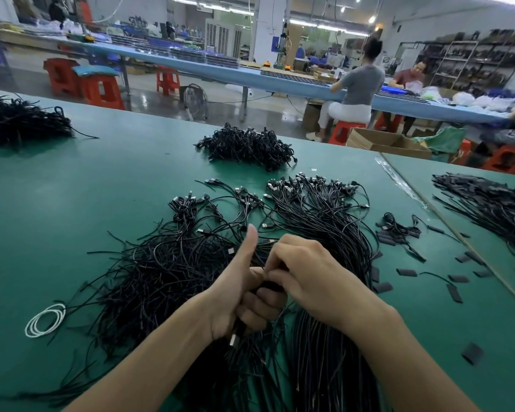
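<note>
Head view: green tabletop [101,179]; heap of loose black cables [167,269]; over it, left hand [244,301] fisted, thumb raised, and right hand [309,272] pinching, both holding the cable bundle [268,286]; advisably, align plugs and grip firmly

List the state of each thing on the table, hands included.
Left hand: grips a cable bundle, thumb up.
Right hand: pinches the same bundle.
Loose cables: spread out, tangled.
Far heap: piled, untouched.
White cord: coiled, lying flat.
Black tabs: scattered.
</note>
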Tool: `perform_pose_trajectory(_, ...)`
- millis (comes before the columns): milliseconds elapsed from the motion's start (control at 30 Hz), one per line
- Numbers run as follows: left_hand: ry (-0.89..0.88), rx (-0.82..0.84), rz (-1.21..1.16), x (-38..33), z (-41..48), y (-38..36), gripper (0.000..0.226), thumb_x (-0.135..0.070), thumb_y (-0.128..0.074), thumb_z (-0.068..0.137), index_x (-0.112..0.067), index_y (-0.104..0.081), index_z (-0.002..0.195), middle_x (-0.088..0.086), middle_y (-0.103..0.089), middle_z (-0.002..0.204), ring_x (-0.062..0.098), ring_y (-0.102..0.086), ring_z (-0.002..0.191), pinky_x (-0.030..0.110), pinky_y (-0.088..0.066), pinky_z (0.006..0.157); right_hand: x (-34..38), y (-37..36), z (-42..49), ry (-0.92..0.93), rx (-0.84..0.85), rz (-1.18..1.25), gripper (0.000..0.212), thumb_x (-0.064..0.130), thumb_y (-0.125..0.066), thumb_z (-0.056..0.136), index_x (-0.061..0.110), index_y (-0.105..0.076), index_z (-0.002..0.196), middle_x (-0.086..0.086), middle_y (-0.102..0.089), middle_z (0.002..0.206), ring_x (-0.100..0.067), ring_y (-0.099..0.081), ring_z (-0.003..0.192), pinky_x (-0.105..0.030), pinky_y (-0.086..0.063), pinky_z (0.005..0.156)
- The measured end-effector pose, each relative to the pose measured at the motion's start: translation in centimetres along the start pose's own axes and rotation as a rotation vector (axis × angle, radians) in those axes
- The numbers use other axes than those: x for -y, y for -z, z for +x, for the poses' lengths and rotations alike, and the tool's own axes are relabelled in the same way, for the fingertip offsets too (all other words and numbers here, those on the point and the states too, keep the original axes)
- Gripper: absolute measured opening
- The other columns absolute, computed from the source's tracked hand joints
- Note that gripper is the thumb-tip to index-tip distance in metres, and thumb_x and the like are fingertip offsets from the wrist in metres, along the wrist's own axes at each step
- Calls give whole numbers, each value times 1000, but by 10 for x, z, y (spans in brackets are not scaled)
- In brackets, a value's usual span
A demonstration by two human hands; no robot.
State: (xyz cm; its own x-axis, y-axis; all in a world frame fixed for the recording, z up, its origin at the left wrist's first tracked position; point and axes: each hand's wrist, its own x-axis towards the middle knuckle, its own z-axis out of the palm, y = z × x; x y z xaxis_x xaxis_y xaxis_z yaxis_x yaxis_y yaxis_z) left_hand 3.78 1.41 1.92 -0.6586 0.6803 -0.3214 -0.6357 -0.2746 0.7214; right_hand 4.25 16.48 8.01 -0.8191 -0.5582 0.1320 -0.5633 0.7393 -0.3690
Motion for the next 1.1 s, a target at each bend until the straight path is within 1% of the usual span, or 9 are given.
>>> perform_pose_trajectory(33,-3,39,69,-1,-3,0,67,-85,-64,64,-22,-41,70,-8,-25,57,0,-22,39,12,-18,30,-3,1,0,-5,18,45,8,20,-60,95,20,-63,87,9,-55,96,-14,-56,91,-39,-50,83)
perform_pose_trajectory(100,-19,76,269,-2,-9,-1,55,-48,-89,62,-21,-46,82,-9,-28,59,-1,-25,42,11,-19,33,-6,1,-2,11,49,96,7,23,-61,93,25,-63,87,12,-56,94,-10,-54,92,-39,-50,83)
perform_pose_trajectory(167,-16,60,449,-3,-12,-4,35,-20,-83,68,-18,-51,83,-9,-36,57,0,-28,43,12,-20,34,-8,0,-4,47,57,98,6,27,-64,92,30,-60,91,14,-56,92,-6,-53,91,-36,-49,83)
perform_pose_trajectory(233,1,19,519,-3,-12,-8,24,-8,-74,74,-19,-52,70,-6,-37,55,1,-28,41,13,-19,34,-8,0,-6,70,50,108,11,27,-66,91,33,-57,95,15,-56,92,-4,-52,91,-34,-49,82)
perform_pose_trajectory(333,31,38,541,-4,-11,-11,29,-2,-67,80,-20,-51,64,-5,-34,54,1,-25,41,13,-19,33,-7,1,-7,87,42,120,19,25,-67,90,36,-56,100,17,-56,91,-4,-53,90,-28,-48,80)
perform_pose_trajectory(500,93,122,601,-6,-15,-12,46,3,-58,93,-30,-71,63,-12,-39,53,0,-26,43,12,-20,35,-7,-1,-8,81,86,137,18,22,-67,90,36,-57,95,16,-59,86,-1,-54,87,-19,-44,74)
perform_pose_trajectory(700,4,-65,412,-3,-11,-12,24,-7,-60,78,-23,-54,62,-8,-34,55,3,-25,42,13,-21,35,-10,-3,-9,64,32,106,16,19,-60,93,34,-56,92,16,-58,87,-2,-52,87,-20,-42,75)
perform_pose_trajectory(867,-119,-169,127,3,-8,-13,29,6,-46,92,-16,-57,77,-1,-43,64,9,-36,52,18,-27,42,-15,-9,-11,25,-86,127,13,18,-58,96,31,-55,94,20,-54,87,0,-51,88,-15,-39,73)
perform_pose_trajectory(1100,-81,-234,180,3,-8,-17,32,9,-39,95,-16,-51,79,-1,-44,61,9,-37,50,18,-28,39,-21,-5,-10,49,-56,103,16,18,-64,92,33,-60,89,19,-58,89,0,-54,89,-21,-46,80)
